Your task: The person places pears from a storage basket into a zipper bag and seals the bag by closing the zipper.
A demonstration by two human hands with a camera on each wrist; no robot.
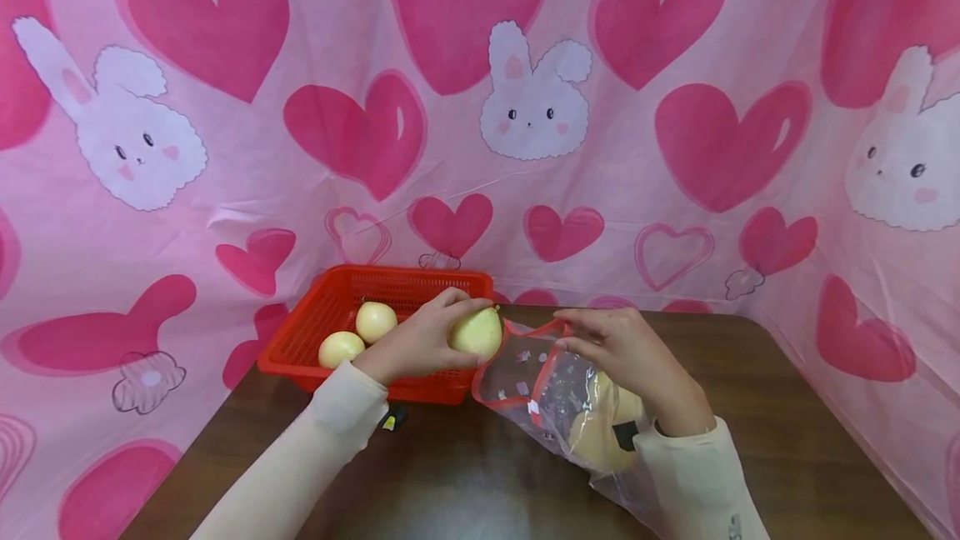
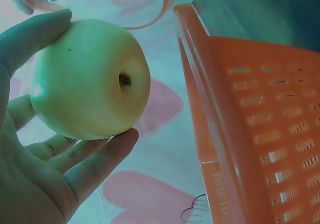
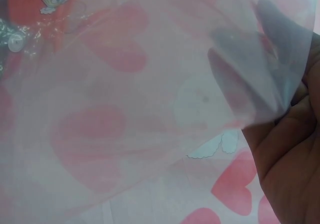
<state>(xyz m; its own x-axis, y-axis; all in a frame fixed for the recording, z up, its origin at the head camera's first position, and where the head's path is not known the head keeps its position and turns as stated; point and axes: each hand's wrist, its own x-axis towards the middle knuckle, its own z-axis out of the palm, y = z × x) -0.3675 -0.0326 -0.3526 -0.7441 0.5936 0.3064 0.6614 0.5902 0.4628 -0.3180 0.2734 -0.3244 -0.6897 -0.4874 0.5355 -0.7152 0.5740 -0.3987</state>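
Note:
My left hand (image 1: 420, 338) grips a pale yellow pear (image 1: 480, 335), thumb on one side and fingers on the other. In the left wrist view the end of this pear (image 2: 95, 79) faces the camera. The pear is right at the mouth of a clear plastic bag (image 1: 557, 394) with a red edge and small printed figures. With thumb and fingers, my right hand (image 1: 637, 357) pinches the bag's red rim and holds the mouth apart. Pale yellow pears (image 1: 596, 440) lie inside the bag, partly covered by the right forearm. The bag's film veils the right fingers (image 3: 245, 69) in the right wrist view.
A red slotted plastic basket (image 1: 435, 390) stands at the back left, behind the left hand, with two pale yellow pears (image 1: 376, 322) showing inside. A small dark object (image 1: 392, 418) lies before it on the brown wooden table (image 1: 450, 482). Pink heart-printed cloth (image 1: 465, 165) hangs behind.

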